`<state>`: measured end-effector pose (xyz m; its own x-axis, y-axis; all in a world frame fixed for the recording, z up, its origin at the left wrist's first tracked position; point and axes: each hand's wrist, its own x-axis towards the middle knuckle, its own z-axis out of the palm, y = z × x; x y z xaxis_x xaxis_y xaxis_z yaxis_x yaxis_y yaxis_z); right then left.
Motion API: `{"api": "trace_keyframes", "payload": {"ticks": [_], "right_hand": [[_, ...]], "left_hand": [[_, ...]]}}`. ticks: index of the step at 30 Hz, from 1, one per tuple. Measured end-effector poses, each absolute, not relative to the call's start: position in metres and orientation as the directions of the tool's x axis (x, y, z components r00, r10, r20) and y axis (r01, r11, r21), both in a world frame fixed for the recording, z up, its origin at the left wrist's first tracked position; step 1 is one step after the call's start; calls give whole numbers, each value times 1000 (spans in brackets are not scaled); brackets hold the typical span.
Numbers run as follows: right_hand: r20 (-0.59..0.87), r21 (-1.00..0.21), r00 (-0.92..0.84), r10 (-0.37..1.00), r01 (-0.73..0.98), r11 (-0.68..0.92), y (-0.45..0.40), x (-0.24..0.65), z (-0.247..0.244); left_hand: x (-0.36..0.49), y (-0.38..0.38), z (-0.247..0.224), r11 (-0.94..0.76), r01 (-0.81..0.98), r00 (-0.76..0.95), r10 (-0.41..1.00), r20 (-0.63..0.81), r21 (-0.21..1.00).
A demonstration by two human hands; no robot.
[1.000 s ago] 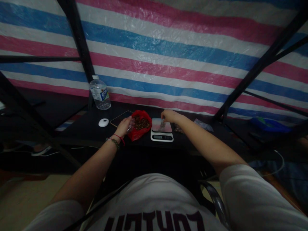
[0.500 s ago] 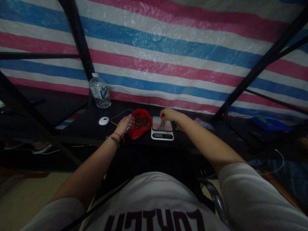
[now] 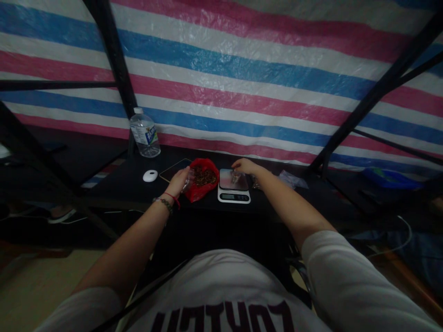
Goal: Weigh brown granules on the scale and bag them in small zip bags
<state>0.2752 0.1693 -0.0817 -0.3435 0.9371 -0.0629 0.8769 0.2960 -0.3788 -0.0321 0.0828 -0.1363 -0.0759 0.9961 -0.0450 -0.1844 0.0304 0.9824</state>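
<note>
A red plastic bag point(image 3: 200, 193) lies open on the dark table, with small brown pieces point(image 3: 206, 176) inside. My left hand point(image 3: 180, 180) is at the bag's left edge, its fingers closed on a clear plastic bag point(image 3: 187, 183). Right of the red bag is a white digital scale point(image 3: 234, 197) with a shiny square plate. My right hand point(image 3: 242, 166) is over the plate's back right part, fingers pinched on a small clear packet point(image 3: 236, 177), its contents too small to make out. Whether the packet touches the plate is unclear.
A clear bottle point(image 3: 145, 136) stands at the back left, with a white round object point(image 3: 150, 175) in front of it. A flat thin-edged object point(image 3: 169, 170) lies beside the red bag. Clear plastic bags point(image 3: 292, 180) lie right. Dark metal posts point(image 3: 119, 69) frame both sides.
The view has shifted slightly. My right forearm has drawn in a little, and the small packet shows more beneath my right fingers. My left hand has hardly moved.
</note>
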Motion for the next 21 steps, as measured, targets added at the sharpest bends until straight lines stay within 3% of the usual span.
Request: {"api": "trace_keyframes", "payload": {"ticks": [2, 8, 12, 21], "right_hand": [[-63, -408, -349, 935, 864, 295, 175, 275, -92], [48, -348, -285, 957, 894, 283, 179, 277, -94], [113, -418, -269, 957, 861, 291, 166, 284, -77], [81, -526, -447, 891, 740, 419, 132, 289, -62]], "left_hand": [[-32, 83, -136, 43, -157, -78, 995, -55, 987], [-32, 85, -137, 27, -158, -79, 996, -40, 987], [-32, 85, -136, 22, -149, -76, 997, -34, 989], [-30, 78, -129, -13, -185, -74, 997, 0, 983]]}}
